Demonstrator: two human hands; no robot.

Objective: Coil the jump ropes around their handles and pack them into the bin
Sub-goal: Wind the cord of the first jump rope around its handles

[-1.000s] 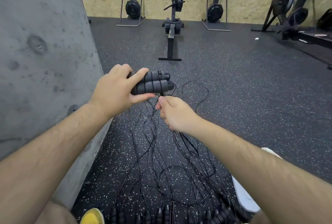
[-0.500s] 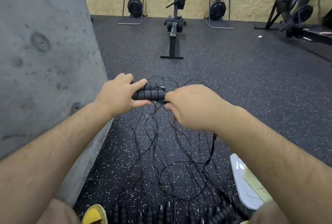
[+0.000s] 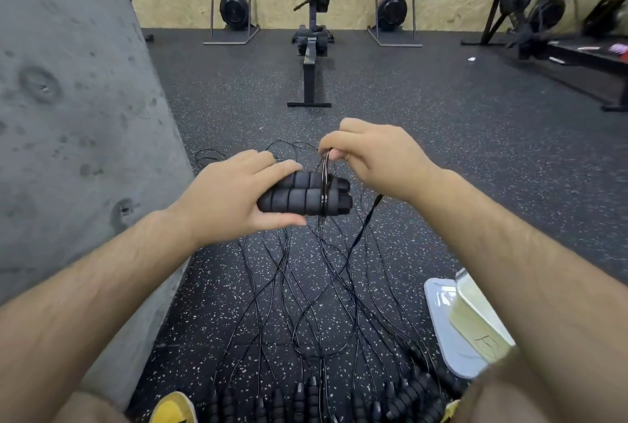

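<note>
The two black foam handles (image 3: 302, 196) lie side by side, pointing left to right, above the speckled floor (image 3: 458, 157). The left hand (image 3: 227, 200) grips them by their left ends, with the fingers curled over the top and the thumb pressed along the underside. The right halves of the handles stick out free of the palm. A few turns of thin black cord (image 3: 325, 181) circle both handles near those right ends.

The right hand (image 3: 377, 159) hovers just above and to the right of the handles, knuckles up and wrist bent down. Its thumb and fingertips pinch the cord, holding a loop taut up from the wraps. Below that wrist, a strand of the cord hangs down toward the floor. Both forearms reach in from the near edge, the left one close beside the grey concrete wall (image 3: 68, 117).

Under the hands, loose ropes (image 3: 306, 290) sprawl across the floor in long overlapping curves. They run back to a row of more handles (image 3: 306, 399) at the near edge. The pale bin (image 3: 475, 317) sits on the near right, partly hidden by the right forearm. A flat grey panel (image 3: 436, 303) lies just to its left. A rowing machine (image 3: 314, 32) stands far off by the wooden back wall.
</note>
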